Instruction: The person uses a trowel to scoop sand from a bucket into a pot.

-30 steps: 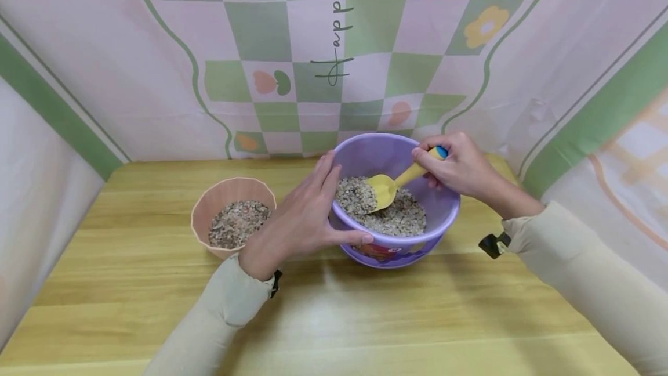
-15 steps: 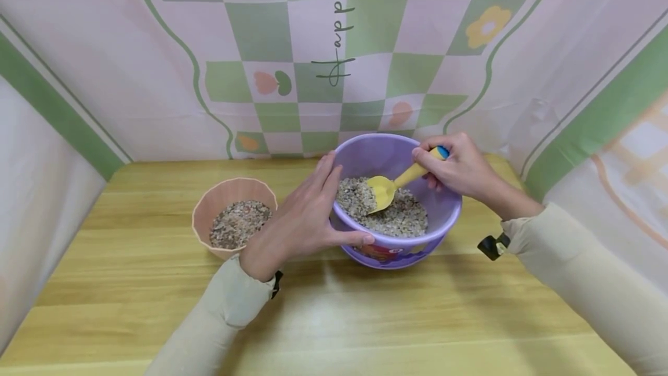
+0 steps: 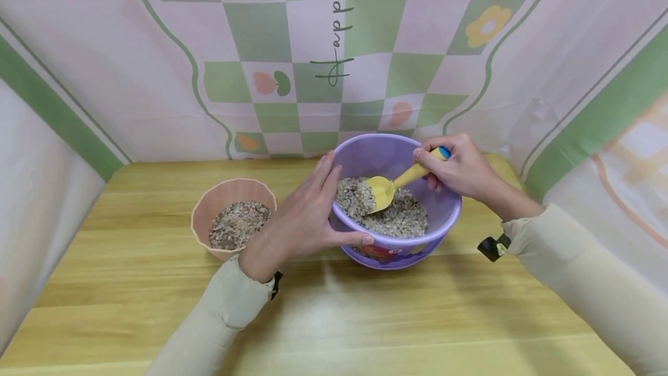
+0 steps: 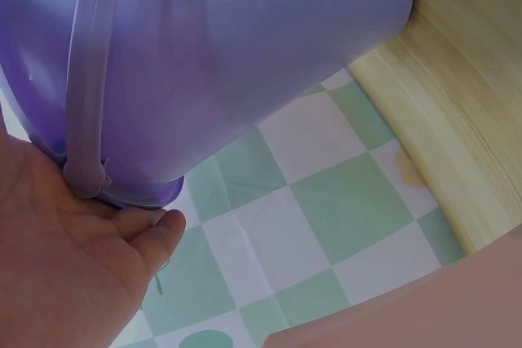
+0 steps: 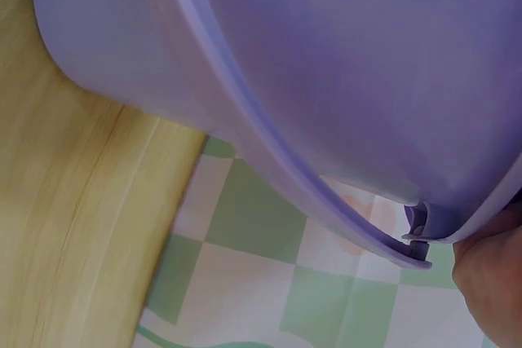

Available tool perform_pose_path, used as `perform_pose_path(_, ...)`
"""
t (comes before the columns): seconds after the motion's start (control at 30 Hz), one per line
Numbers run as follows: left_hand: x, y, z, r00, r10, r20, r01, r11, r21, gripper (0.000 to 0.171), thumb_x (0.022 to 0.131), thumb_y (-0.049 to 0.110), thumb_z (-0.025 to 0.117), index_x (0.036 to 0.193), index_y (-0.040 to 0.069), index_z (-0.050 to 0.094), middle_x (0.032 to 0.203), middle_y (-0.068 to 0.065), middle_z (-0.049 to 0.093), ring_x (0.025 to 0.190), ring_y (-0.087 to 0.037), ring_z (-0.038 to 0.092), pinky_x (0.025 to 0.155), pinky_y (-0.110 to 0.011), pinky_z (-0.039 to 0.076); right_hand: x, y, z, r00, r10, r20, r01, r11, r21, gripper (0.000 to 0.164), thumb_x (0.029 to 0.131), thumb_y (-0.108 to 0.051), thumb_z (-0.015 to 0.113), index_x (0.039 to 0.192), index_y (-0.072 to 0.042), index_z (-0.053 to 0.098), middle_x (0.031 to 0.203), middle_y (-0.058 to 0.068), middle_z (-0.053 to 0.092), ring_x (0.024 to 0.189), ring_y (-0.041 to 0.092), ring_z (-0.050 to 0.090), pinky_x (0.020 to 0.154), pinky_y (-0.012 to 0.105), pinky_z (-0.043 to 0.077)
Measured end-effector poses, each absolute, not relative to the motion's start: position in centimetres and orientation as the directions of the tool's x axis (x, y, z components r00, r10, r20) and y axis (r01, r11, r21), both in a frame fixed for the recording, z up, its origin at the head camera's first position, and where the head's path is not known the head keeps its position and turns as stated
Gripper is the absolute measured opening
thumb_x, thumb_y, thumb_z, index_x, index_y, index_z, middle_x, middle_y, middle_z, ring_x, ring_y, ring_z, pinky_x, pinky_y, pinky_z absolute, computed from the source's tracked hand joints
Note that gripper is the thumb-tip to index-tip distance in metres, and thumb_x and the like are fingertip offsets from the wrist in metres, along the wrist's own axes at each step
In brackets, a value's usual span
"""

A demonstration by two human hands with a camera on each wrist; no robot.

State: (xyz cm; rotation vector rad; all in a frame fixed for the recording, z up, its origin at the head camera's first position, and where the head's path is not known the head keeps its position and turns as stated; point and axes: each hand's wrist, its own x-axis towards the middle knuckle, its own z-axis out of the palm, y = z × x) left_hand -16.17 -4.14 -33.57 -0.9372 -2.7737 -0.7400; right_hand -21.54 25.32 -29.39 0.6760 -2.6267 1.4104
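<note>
A purple bucket [image 3: 360, 149] holds coarse, gravel-like grains [image 3: 402, 213]. My right hand [image 3: 459, 167] grips the handle of a yellow scoop [image 3: 383, 190] with a blue end. The scoop's blade is partly sunk in the grains, its open side toward the left. My left hand [image 3: 302, 208] lies spread against the bucket's left side, fingers along the rim and thumb across the front. In the left wrist view, the fingertips [image 4: 167, 238] touch the rim below the bucket's handle [image 4: 88, 79]. To the left, a peach bowl [image 3: 203, 208] holds similar grains, partly hidden by my left wrist.
The bucket and bowl stand on a wooden table [image 3: 313, 329]. Close behind them hangs a green and pink checked cloth [image 3: 313, 33], with more cloth at both sides. The bucket's handle [image 5: 269, 136] hangs down outside the rim in the right wrist view.
</note>
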Motion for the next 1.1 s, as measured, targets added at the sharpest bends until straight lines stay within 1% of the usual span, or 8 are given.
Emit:
perform_pose_path(0.27,-16.06,-4.09,-33.46,-0.808,0.526,0.266,0.587,0.686,0.430,0.131,0.069,0.092,0.052,0.161,0.009,0.010,0.167,0.000,-0.009,0.150,-0.023,0.016,0.115,-0.043,0.032,-21.25,25.24,-29.28,-0.917,-0.315,0.247,-0.378,0.480,-0.792,0.023,0.098,-0.012,0.063,0.090,0.008,0.073,0.055,0.014,0.063,0.040,0.019,0.058,0.036,0.033,0.049)
perform_pose_path(0.4,-16.05,-4.11,-33.41,-0.811,0.523,0.263,0.584,0.690,0.427,0.131,0.069,0.093,0.051,0.161,0.010,0.007,0.167,0.000,-0.009,0.151,-0.023,0.015,0.115,-0.043,0.031,-21.25,25.03,-29.26,-0.914,-0.320,0.249,-0.381,0.467,-0.798,0.024,0.098,-0.012,0.063,0.091,0.008,0.073,0.055,0.015,0.063,0.041,0.019,0.058,0.037,0.032,0.050)
perform_pose_path(0.7,-15.98,-4.13,-33.64,-0.816,0.525,0.241,0.575,0.700,0.424,0.131,0.069,0.094,0.048,0.160,0.005,0.014,0.166,-0.001,-0.012,0.151,-0.024,0.013,0.117,-0.042,0.028,-21.42,24.89,-29.51,-0.908,-0.334,0.253,-0.389,0.446,-0.806,0.024,0.098,-0.010,0.062,0.094,0.012,0.071,0.057,0.017,0.064,0.042,0.019,0.059,0.037,0.032,0.050)
perform_pose_path(0.93,-16.01,-4.13,-33.75,-0.820,0.521,0.238,0.570,0.700,0.430,0.131,0.069,0.094,0.048,0.160,0.007,0.011,0.166,0.001,-0.013,0.151,-0.023,0.011,0.116,-0.043,0.030,-21.47,25.01,-29.61,-0.907,-0.334,0.257,-0.390,0.429,-0.815,0.024,0.098,-0.011,0.062,0.092,0.010,0.072,0.056,0.016,0.064,0.043,0.019,0.060,0.038,0.032,0.051)
perform_pose_path(1.1,-16.09,-4.10,-33.78,-0.818,0.523,0.240,0.572,0.699,0.429,0.132,0.068,0.095,0.047,0.160,0.005,0.014,0.166,0.000,-0.013,0.151,-0.024,0.013,0.116,-0.043,0.029,-21.55,24.93,-29.67,-0.901,-0.340,0.269,-0.399,0.408,-0.821,0.025,0.099,-0.010,0.061,0.091,0.011,0.071,0.056,0.017,0.063,0.043,0.020,0.060,0.038,0.032,0.051)
